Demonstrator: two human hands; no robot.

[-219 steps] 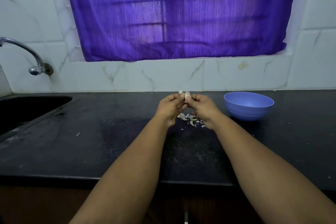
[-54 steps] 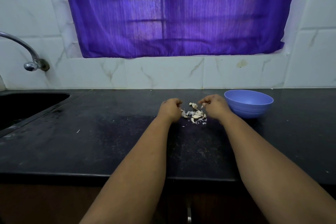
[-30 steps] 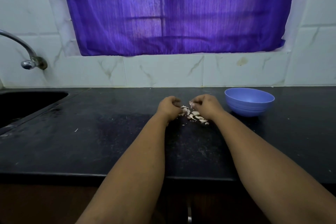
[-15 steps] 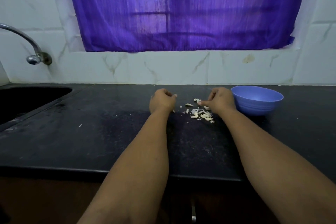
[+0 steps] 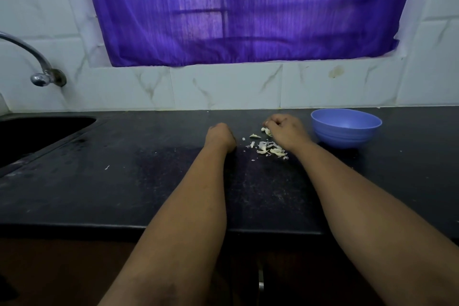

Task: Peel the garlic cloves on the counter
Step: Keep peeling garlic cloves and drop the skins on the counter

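Note:
Garlic cloves and loose skins (image 5: 269, 149) lie in a small pale heap on the black counter (image 5: 149, 181), between my two hands. My left hand (image 5: 219, 135) rests on the counter just left of the heap, curled into a fist with nothing visible in it. My right hand (image 5: 285, 131) is at the heap's far right side, its curled fingertips closing on a pale garlic clove (image 5: 267, 131) at the far edge. What lies under the right palm is hidden.
A light blue bowl (image 5: 346, 128) stands on the counter right of my right hand; its inside is not visible. A dark sink (image 5: 37, 136) with a metal tap (image 5: 37, 62) is at the far left. Tiled wall and purple curtain (image 5: 236, 12) rise behind.
My left hand has drawn left, away from the heap, and stays a fist. My right hand's fingers have curled down onto a clove at the heap's far edge.

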